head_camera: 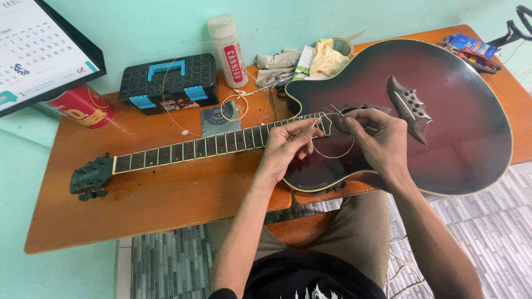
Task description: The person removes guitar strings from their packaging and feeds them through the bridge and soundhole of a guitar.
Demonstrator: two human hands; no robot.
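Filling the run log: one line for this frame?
left hand: pinching guitar string | right hand: pinching same string | guitar: flat on table

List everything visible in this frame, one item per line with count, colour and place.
guitar: one, dark red body, black neck, lying flat across the table
guitar string: one, thin wire loop, pinched between both hands
table: one, orange-brown wood
toolbox: one, black with blue latches, rear of table
spray can: one, white, beside the toolbox
red can: one, rear left
cloths: several, beige and yellow, behind the guitar
calendar: one, white, black frame, top left
left hand: one, over the fretboard end
right hand: one, over the soundhole
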